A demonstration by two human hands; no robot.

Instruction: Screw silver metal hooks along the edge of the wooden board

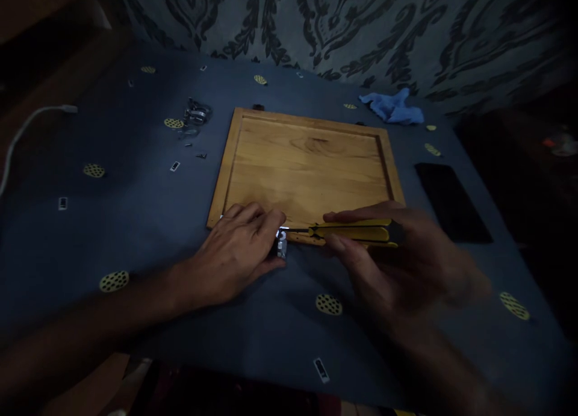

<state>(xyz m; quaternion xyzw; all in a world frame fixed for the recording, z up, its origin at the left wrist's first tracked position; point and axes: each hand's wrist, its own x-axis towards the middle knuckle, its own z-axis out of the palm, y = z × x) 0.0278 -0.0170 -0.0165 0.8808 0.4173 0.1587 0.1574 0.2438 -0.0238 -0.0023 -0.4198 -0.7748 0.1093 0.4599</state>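
A framed wooden panel (307, 169) lies flat on the cloth-covered table, its near edge towards me. My left hand (237, 250) rests over that edge, fingers on the wood, thumb and forefinger around a small shiny metal hinge (282, 244). Part of the hinge is hidden by these fingers. In my right hand (401, 265) is a yellow-and-black screwdriver (352, 230), held nearly level and pointing left. Its tip meets the hinge by my left forefinger; the exact contact point is too small to make out.
Beyond the panel's left side lie several metal hardware pieces (197, 114) and small screws (201, 156). A blue crumpled cloth (394, 106) sits at the back right, and a black flat phone-like object (453, 202) right of the panel. A white cable (27, 127) runs along the left. Patterned wallpaper rises behind.
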